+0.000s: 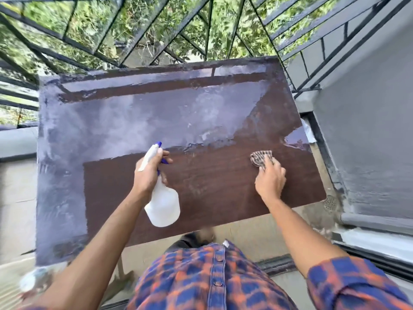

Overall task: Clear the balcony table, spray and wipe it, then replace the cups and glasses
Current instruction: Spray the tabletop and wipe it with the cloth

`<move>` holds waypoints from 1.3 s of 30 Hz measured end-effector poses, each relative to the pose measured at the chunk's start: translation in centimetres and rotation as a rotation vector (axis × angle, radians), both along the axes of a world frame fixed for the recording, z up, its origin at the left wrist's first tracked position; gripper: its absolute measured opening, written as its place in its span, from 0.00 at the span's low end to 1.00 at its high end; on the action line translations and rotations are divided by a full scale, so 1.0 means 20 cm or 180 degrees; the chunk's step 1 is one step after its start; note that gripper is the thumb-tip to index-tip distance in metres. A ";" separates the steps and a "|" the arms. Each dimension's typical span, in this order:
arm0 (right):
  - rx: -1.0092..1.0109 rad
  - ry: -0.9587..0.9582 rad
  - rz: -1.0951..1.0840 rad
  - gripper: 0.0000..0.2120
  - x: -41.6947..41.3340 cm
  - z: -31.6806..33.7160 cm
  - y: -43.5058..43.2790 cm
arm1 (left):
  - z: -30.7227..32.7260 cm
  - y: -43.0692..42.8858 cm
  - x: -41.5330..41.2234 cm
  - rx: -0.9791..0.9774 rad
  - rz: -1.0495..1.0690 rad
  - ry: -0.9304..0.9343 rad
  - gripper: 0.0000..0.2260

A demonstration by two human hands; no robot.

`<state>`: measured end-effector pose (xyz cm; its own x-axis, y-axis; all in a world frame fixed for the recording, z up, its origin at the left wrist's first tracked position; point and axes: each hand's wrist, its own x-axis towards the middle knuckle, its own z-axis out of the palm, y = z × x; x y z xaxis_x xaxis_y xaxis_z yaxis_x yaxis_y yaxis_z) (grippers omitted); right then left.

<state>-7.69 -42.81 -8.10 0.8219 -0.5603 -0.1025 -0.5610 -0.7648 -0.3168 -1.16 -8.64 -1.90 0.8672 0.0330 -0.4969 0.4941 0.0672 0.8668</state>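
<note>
Balcony, daylight: we look down past our checked shirt (pixel 212 285) and see our two bare arms reaching out over a brown table (pixel 223 186). Our left hand (pixel 148 173) grips a spray bottle (pixel 163 209) by the neck, the fingers (pixel 165 161) curled shut around it and its trigger; the white, rounded body hangs below the fist, tilted toward us, and the white head with its blue tip points up and away beyond the knuckles. To the right, well apart from the bottle, our right hand (pixel 270 182) lies palm down on the tabletop with its fingers close together, pressing a small brown-and-white checked cloth (pixel 261 158); the crumpled cloth shows just past the fingertips, its near part hidden under them. The wood around and between both hands is dark brown and grained. Beyond the fingertips the surface turns pale and filmy, a wide whitish-grey smear reaching to the far edge and down the left side, with a wet sheen to the right of the cloth. The top carries nothing but the cloth. Past the table's far edge stands a dark metal railing (pixel 156 36), with green leaves (pixel 111 21) behind it. A grey wall (pixel 368 130) rises to the right of our right hand.
</note>
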 end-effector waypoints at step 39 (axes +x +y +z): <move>-0.0123 0.0287 0.2905 0.26 0.00 -0.08 0.82 | 0.01 0.13 -0.11 -0.0021 0.0135 0.0067 0.19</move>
<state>-7.76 -26.45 -9.67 0.9370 0.2978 -0.1824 0.2446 -0.9324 -0.2660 -3.43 -6.07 -1.69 0.8545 0.0661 -0.5152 0.5087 0.0941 0.8558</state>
